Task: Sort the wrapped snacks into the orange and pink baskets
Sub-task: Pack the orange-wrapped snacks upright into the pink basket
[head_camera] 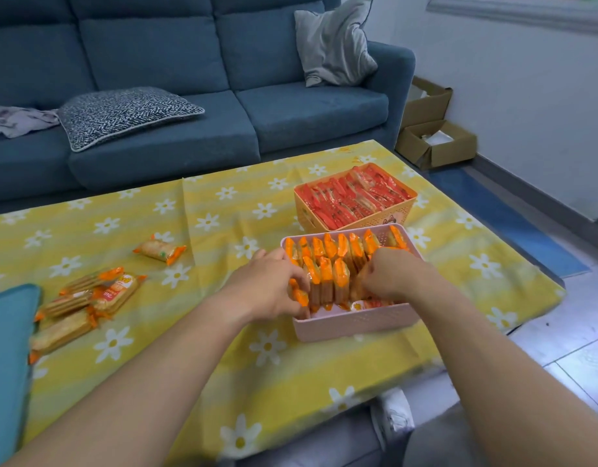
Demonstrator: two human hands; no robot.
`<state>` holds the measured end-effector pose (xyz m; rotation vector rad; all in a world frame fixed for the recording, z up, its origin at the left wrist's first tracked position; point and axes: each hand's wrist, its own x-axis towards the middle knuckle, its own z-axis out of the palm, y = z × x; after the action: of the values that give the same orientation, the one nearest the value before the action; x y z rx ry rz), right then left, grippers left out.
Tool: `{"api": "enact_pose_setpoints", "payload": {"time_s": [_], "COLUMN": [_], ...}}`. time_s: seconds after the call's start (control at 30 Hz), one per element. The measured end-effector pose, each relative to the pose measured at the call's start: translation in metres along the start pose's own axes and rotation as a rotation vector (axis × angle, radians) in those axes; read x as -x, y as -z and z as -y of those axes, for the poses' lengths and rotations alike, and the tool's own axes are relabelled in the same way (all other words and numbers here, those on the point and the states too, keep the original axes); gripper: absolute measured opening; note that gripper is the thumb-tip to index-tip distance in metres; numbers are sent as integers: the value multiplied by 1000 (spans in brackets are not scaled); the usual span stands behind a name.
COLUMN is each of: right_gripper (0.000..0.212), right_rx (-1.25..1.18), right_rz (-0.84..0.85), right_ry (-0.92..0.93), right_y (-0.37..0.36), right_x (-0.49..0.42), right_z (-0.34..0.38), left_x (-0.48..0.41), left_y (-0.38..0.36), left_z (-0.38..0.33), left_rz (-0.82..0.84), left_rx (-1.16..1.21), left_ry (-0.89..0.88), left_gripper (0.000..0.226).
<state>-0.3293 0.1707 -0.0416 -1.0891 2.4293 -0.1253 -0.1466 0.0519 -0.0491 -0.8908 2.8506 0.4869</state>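
The pink basket (355,321) stands on the yellow flowered tablecloth (206,214), holding rows of upright orange-wrapped snacks (329,247). My left hand (270,284) reaches over its left rim, fingers curled round an orange snack pack at the near-left corner. My right hand (390,274) is inside the basket, fingers curled round packs at the near right. Behind it the orange basket (307,210) is full of red-wrapped snacks (358,193). Several loose orange packs (85,301) lie at the left, and a single one (160,251) lies farther back.
A blue sofa (190,129) with two cushions stands behind the table. A teal cushion (8,358) overlaps the table's near-left edge. Cardboard boxes (435,143) sit on the floor at the right, beside a blue mat.
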Motion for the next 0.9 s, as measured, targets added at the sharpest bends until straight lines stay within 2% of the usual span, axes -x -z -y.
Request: {"api": "enact_pose_setpoints", "payload": {"time_s": [0.1, 0.17, 0.23, 0.3, 0.37, 0.5, 0.67, 0.8, 0.9], "right_gripper": [41, 50, 76, 92, 81, 28, 26, 12, 22], "right_rx": [96, 135, 130, 98, 53, 52, 72, 26, -41], "right_rz": [125, 133, 157, 124, 54, -120, -128, -79, 1], "right_ry": [-80, -75, -50, -81, -128, -166, -142, -86, 6], "right_y": [-23, -53, -71, -62, -43, -43, -43, -28, -15], "right_x": [-23, -66, -85, -59, -23, -15, -17, -17, -11], "right_z": [-13, -32, -37, -18, 1, 6, 5, 0, 1], "left_x": [1, 1, 0, -3, -5, -8, -6, -8, -9], "left_y": [1, 2, 3, 1, -2, -7, -10, -8, -6], "left_z": [-8, -11, -12, -13, -11, -7, -7, -4, -3], "left_rz": [25, 32, 29, 21, 7, -13, -21, 2, 6], "left_rx": [-77, -51, -29, -26, -2, 51, 34, 64, 87], "left_ry": [24, 55, 79, 85, 84, 84, 72, 63, 67], "left_gripper": [38, 31, 21, 16, 17, 13, 8, 5, 10]}}
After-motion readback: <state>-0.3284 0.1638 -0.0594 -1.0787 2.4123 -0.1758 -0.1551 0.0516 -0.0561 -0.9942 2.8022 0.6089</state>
